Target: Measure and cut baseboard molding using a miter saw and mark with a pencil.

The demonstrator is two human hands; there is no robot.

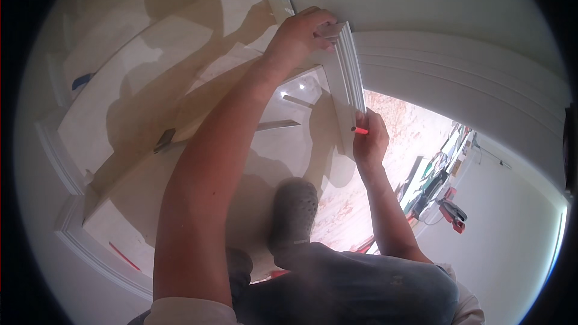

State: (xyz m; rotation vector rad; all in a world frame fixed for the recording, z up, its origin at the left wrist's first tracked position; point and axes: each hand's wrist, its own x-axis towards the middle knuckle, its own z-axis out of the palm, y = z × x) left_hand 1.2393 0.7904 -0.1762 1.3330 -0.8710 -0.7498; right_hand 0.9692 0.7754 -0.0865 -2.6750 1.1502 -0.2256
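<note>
At the upper end of a white moulding [349, 66], the left hand [307, 27] is closed, fingers hooked over the profiled edge. Lower on the same piece, the right hand [373, 143] grips a red stick [360, 130], pencil-like, only its blunt end showing; its fingers lie at the moulding's edge, though I cannot tell how firmly they press on it. The moulding stands between the hands, beside the end of a beige step [271, 151] and near the grey-green wall [409, 0]; whether it touches that wall is unclear.

The step in hand looks like positioning the moulding, perhaps with a mark to be made. The next move would seem to call for a steady left hand and, if marking, for the stick's tip to meet the surface.

By count, the hands have one moulding and one red stick. Beyond them, at least two thin dark strips [279, 124] lie on the step, with one small dark piece [164, 139] farther left. Two grey shoes show, one plainly [295, 210], one partly. One blue object [82, 81] rests on a higher step, and one thin red strip [124, 256] lies at lower left. Off to the right are one red-and-black tool [453, 209] and a clutter of items [430, 180] too jumbled to count.
</note>
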